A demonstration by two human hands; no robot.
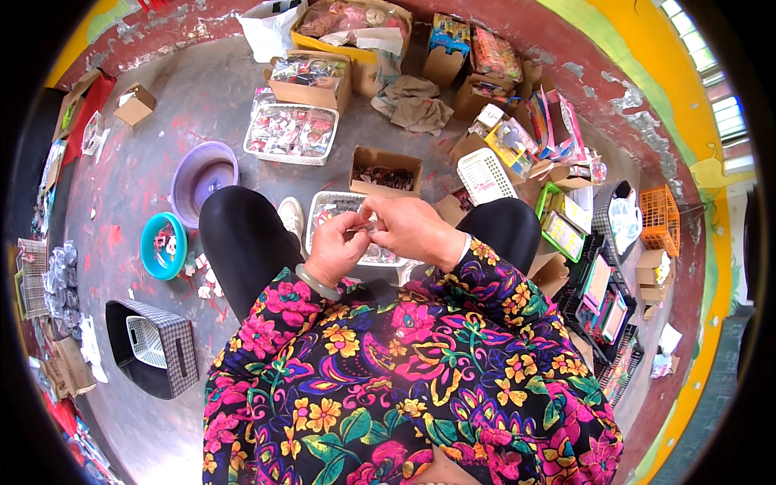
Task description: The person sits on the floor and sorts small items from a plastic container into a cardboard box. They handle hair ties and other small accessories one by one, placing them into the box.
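Observation:
My left hand (335, 246) and my right hand (414, 229) meet between my knees, fingertips pinched together on a small clear packet (365, 229). What the packet contains is too small to tell. A pale green bangle (316, 284) circles my left wrist. Just beyond and below the hands lies a white mesh tray (324, 207) of small packed items. My sleeves are a bright flowered fabric, and my black-trousered knees flank the tray.
On the grey floor stand a second white basket (292, 133) of small items, a cardboard box (386, 170), a purple basin (202, 179), a teal bowl (162, 245), a checked bin (153, 347) at left, an orange crate (660, 218) and stacked boxes at right.

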